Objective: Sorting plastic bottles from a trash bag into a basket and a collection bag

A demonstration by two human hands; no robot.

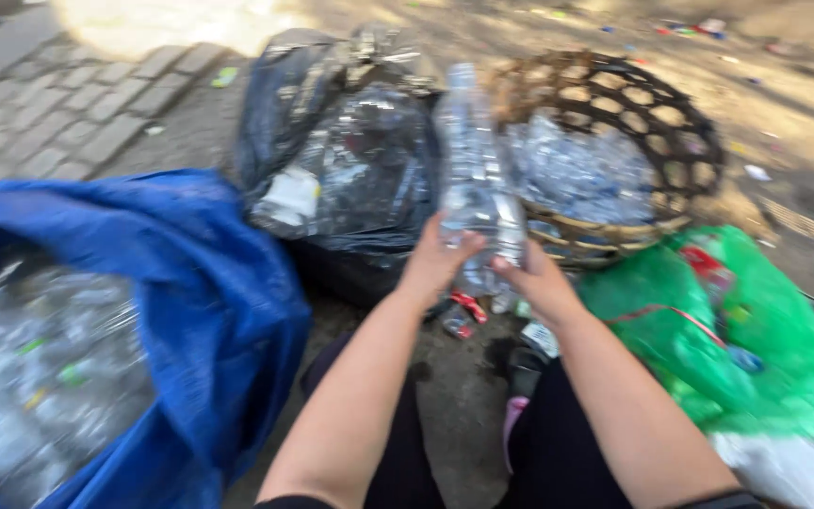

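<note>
At the near left a blue sack (190,283) gapes, holding crushed clear bottles. Beyond it stands a black bag (350,160), knotted. In the middle, the left hand (437,259) and right hand (537,278) are both clamped on the lower end of a clear plastic bottle (475,160), its long axis pointing up and away from them. Far right, a woven basket (657,123) holds more bottles; near right lies a green bag (708,330).

Bare dirt ground (468,386), paving stones (58,104) at its left edge. On it: blue sack (200,283), black bag (350,170), woven basket (614,141), green bag (737,330), scattered litter (468,311).
</note>
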